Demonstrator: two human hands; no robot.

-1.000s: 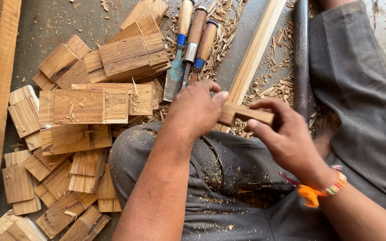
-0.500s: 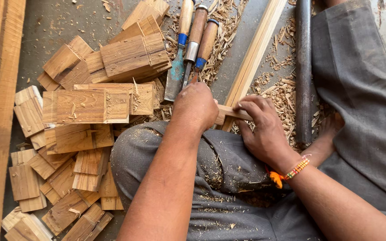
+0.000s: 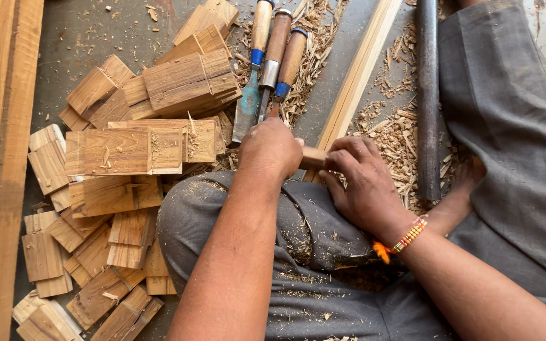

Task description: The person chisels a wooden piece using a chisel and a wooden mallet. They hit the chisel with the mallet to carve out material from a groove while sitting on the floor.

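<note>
I sit on the floor with one knee bent under grey trousers. Both hands close on a small wooden block (image 3: 313, 156) just above that knee. My left hand (image 3: 272, 148) covers the block's left end, knuckles up. My right hand (image 3: 360, 182), with a beaded orange bracelet at the wrist, grips the block's right end with fingers curled over it. Only a short middle piece of the block shows between the hands. Three wooden-handled chisels (image 3: 272, 66) lie side by side on the floor just beyond my left hand.
A heap of cut wooden blocks (image 3: 124, 151) fills the floor to the left. Long planks (image 3: 1, 158) run along the far left edge. A pale wooden strip (image 3: 361, 69) and a dark metal bar (image 3: 427, 95) lie beyond my hands among wood shavings (image 3: 399, 136).
My right hand has slid left and turned palm-down onto the block, closing the gap to my left hand. More of the block is now covered. My left hand stayed nearly still.
</note>
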